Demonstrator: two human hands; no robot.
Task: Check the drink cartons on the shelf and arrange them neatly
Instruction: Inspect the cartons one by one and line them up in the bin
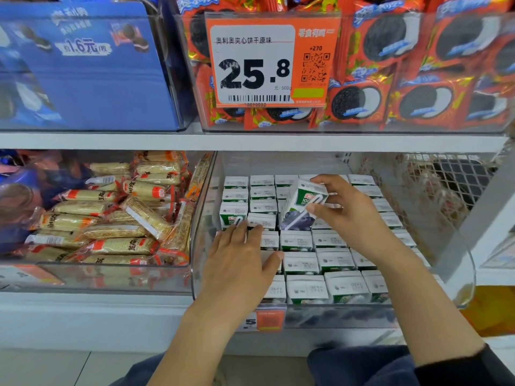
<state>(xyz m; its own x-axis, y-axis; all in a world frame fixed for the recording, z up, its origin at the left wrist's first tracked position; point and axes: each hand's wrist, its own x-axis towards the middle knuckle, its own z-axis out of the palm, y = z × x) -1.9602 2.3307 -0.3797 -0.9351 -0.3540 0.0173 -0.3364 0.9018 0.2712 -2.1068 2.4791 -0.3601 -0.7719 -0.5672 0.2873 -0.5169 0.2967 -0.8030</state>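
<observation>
While rows of drink cartons (301, 263) stand upright in the clear bin (471, 277) on the lower shelf, one carton (302, 207) is lifted above them, tilted, pinched by right hand (351, 210). Left hand (239, 257) lies flat, fingers straight, on cartons at bin's left side. Adj. bin: wrapped snack bars (117, 215). Price tag (267, 62) above.

The left hand (239, 257) hides the cartons beneath its fingers; print on the carton tops (299, 264) beside its thumb is unreadable.
</observation>
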